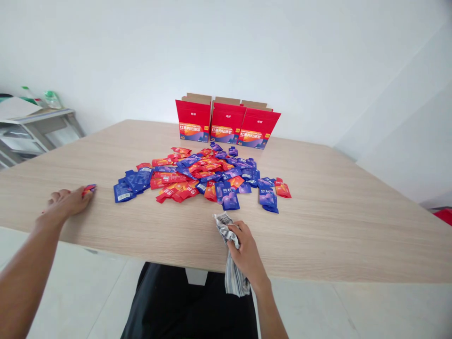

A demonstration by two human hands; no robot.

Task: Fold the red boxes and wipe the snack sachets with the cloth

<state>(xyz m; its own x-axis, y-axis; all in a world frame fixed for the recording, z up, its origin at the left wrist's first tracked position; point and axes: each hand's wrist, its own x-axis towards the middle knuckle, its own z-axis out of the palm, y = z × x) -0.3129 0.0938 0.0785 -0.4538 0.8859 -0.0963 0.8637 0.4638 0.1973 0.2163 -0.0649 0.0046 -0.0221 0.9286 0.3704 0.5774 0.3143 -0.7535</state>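
My right hand [246,249] is closed round a grey striped cloth [229,263] at the near edge of the wooden table [335,226]; part of the cloth hangs below the edge. My left hand [67,201] lies on the table at the left, fingers pinched on a small red and blue sachet [89,189]. A spread-out pile of several red and blue sachets [205,176] covers the middle of the table, just beyond my right hand. Three open red boxes [226,123] stand in a row at the far edge.
A grey shelf unit [35,129] with bottles and paper stands against the wall at the far left. A white wall runs behind the table. Something red [444,215] shows on the floor at the right edge.
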